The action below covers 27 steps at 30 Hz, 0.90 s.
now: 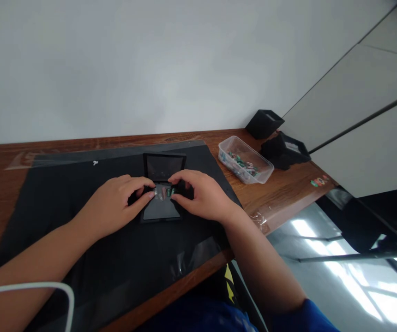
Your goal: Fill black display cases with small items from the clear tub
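Observation:
A flat black case (pixel 161 216) lies open on the black mat, its dark lid (pixel 165 167) leaning back on the far side. Across the case sits a short row of small shiny pieces, with a pinkish one (pixel 164 192) in the middle and a green one (pixel 168 192) beside it. My left hand (pixel 117 200) pinches the clear-looking left end of the row between thumb and index finger. At the opposite end, the thumb and index finger of my right hand (pixel 201 193) close around a green piece. The exact kind of the pieces is too small to tell.
A clear plastic tub (pixel 245 159) of small colourful pieces stands right of the mat (pixel 115 272). Black bins (pixel 264 123) are behind it. Small coloured items (pixel 319 181) lie near the table's right edge. A white cable (pixel 46 285) crosses my left forearm.

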{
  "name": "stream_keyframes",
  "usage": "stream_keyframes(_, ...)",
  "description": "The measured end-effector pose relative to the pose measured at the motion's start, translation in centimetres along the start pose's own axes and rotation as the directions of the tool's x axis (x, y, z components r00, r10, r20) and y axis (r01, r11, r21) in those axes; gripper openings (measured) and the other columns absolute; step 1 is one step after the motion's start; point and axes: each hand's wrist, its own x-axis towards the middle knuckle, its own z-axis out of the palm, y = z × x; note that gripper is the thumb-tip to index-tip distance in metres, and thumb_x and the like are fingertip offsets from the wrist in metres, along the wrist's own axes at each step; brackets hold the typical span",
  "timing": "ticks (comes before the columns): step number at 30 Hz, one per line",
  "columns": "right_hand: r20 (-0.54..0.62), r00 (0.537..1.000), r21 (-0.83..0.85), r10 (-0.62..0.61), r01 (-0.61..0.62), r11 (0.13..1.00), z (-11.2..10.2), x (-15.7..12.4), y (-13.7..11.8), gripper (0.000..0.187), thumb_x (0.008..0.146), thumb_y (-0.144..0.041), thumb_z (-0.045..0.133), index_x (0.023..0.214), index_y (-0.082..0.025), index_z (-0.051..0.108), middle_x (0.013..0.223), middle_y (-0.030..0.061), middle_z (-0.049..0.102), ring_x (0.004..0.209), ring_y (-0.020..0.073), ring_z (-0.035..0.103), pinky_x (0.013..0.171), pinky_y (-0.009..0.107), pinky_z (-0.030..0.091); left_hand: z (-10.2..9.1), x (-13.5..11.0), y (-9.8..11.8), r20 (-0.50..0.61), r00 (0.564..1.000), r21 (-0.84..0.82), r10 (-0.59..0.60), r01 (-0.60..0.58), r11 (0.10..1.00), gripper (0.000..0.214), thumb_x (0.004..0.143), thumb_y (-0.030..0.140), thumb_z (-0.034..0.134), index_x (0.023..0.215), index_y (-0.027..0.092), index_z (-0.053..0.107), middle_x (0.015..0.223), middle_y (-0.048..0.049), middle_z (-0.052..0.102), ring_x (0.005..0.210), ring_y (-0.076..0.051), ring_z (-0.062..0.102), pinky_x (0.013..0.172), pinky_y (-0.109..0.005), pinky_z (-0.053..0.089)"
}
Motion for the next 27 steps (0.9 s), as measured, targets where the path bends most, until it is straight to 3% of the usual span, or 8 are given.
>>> stream_keyframes(7,-0.031,0.999,0.008,-0.020,0.020,1.000,-0.3,-0.1,-0.1,0.024,0.089,-0.018,0.072,0.113,-0.021,0.070,0.106,0.0016,0.077,0.081,0.0134,0.063,0.075,0.026,0.047,-0.4,0.1,0.4,0.010,0.999,0.013,0.034,-0.034,0.999,0.051,0.103,0.062,0.044,0.124,0.027,0.076,0.090,-0.0062,0.075,0.079,-0.026,0.064,0.080,-0.039,0.050)
stream_keyframes(12,-0.203,0.972,0.112,-0.117,0.142,0.984,-0.7,-0.7,-0.7,0.009,0.094,-0.023,0.069,0.102,-0.020,0.073,0.095,0.0005,0.078,0.068,0.0099,0.060,0.068,0.024,0.048,-0.3,-0.1,0.1,0.028,0.999,-0.014,0.021,-0.020,1.000,0.053,0.102,0.065,0.045,0.125,0.028,0.076,0.093,-0.0067,0.075,0.081,-0.026,0.066,0.080,-0.039,0.049)
stream_keyframes(16,-0.254,0.950,0.165,-0.179,0.225,0.960,-4.1,-1.9,-2.4,0.013,0.098,-0.028,0.065,0.099,-0.019,0.074,0.089,0.0019,0.078,0.067,0.0110,0.063,0.064,0.024,0.049,-0.2,-0.1,-0.1,0.047,0.999,-0.021,-0.019,0.020,1.000,0.055,0.100,0.069,0.047,0.125,0.030,0.076,0.084,-0.0050,0.070,0.074,-0.025,0.063,0.072,-0.037,0.048)
stream_keyframes(20,-0.247,0.968,-0.161,0.049,-0.091,0.983,-10.6,-1.8,-1.1,0.026,0.103,-0.031,0.054,0.115,-0.019,0.074,0.098,0.0055,0.078,0.080,0.0160,0.068,0.069,0.028,0.048,-0.3,-0.1,0.2,0.024,0.999,-0.012,-0.030,0.030,0.999,0.053,0.100,0.067,0.046,0.121,0.029,0.077,0.079,-0.0039,0.067,0.074,-0.024,0.063,0.074,-0.037,0.048)
stream_keyframes(21,-0.234,0.960,-0.279,0.151,-0.215,0.936,-12.2,-1.5,0.1,0.028,0.103,-0.031,0.054,0.118,-0.018,0.074,0.098,0.0065,0.078,0.080,0.0172,0.068,0.070,0.029,0.047,-0.4,-0.1,0.3,0.020,0.999,-0.012,-0.032,0.032,0.999,0.052,0.100,0.067,0.046,0.120,0.030,0.077,0.080,-0.0039,0.068,0.075,-0.024,0.063,0.074,-0.037,0.048)
stream_keyframes(23,-0.168,0.904,-0.530,0.393,-0.419,0.738,-14.5,-0.7,3.2,0.026,0.100,-0.027,0.056,0.112,-0.014,0.076,0.097,0.0101,0.078,0.082,0.0196,0.069,0.071,0.029,0.045,-0.4,0.0,0.4,0.021,0.999,-0.018,-0.037,0.038,0.999,0.052,0.101,0.066,0.046,0.119,0.029,0.077,0.081,-0.0042,0.069,0.074,-0.024,0.064,0.073,-0.036,0.048)
stream_keyframes(24,-0.100,0.856,-0.625,0.508,-0.451,0.637,-15.2,-0.3,4.8,0.024,0.097,-0.025,0.059,0.108,-0.014,0.077,0.098,0.0111,0.079,0.084,0.0202,0.070,0.072,0.029,0.045,-0.5,0.0,0.4,0.022,0.999,-0.019,-0.040,0.040,0.999,0.052,0.101,0.066,0.045,0.118,0.029,0.077,0.081,-0.0044,0.070,0.074,-0.024,0.064,0.072,-0.036,0.048)
stream_keyframes(27,-0.012,0.826,-0.674,0.564,-0.423,0.605,-15.8,0.1,8.7,0.019,0.088,-0.024,0.072,0.102,-0.015,0.081,0.096,0.0110,0.080,0.084,0.0216,0.071,0.072,0.029,0.046,-0.4,0.0,0.3,0.013,0.999,-0.017,-0.032,0.032,0.999,0.052,0.101,0.066,0.045,0.118,0.028,0.077,0.082,-0.0048,0.071,0.074,-0.024,0.065,0.073,-0.037,0.049)
